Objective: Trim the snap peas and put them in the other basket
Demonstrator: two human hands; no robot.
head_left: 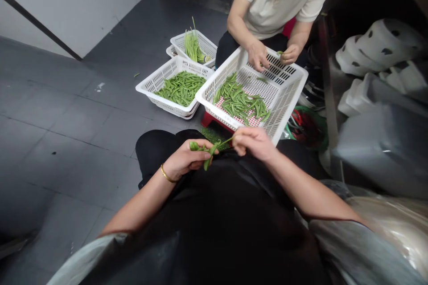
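Several green pea pods are pinched between the thumb and fingers of my left hand, which has a gold bracelet at the wrist. My right hand is closed on a thin green strand that stretches from one of these pods. Both hands are over my lap, just in front of a large white basket. Inside that basket a heap of pea pods lies toward the left and near side.
Across the basket a person in a light shirt handles a pod. Left of it stand a white basket full of pods and another basket with long green stalks. Stacked white containers and a grey bin are at the right.
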